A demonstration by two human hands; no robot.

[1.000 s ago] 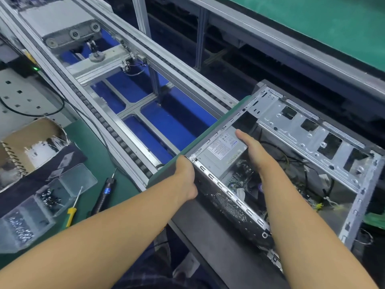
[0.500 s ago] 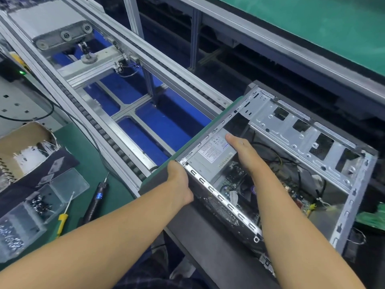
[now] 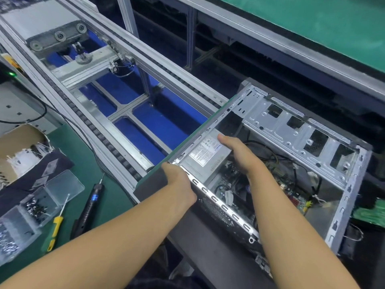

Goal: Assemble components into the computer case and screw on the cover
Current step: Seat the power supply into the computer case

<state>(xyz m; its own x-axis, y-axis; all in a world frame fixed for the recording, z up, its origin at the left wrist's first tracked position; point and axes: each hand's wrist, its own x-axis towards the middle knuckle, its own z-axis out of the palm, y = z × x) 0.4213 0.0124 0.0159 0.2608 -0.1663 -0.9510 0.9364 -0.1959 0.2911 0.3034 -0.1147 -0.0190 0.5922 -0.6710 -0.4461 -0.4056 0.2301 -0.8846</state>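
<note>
While left hand (image 3: 180,185) fingers clasp computer case (image 3: 341,197) corner, right hand (image 3: 242,155) fingers pressed together on power supply (image 3: 205,158).

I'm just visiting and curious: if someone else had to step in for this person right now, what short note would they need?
Left hand: gripping the near corner of the computer case.
Right hand: inside the case, resting on the grey power supply.
Done: power supply and circuit board sit inside the case.
Left: side cover not on, no cover in view; electric screwdriver and screw boxes lie unused on the green mat.
</note>
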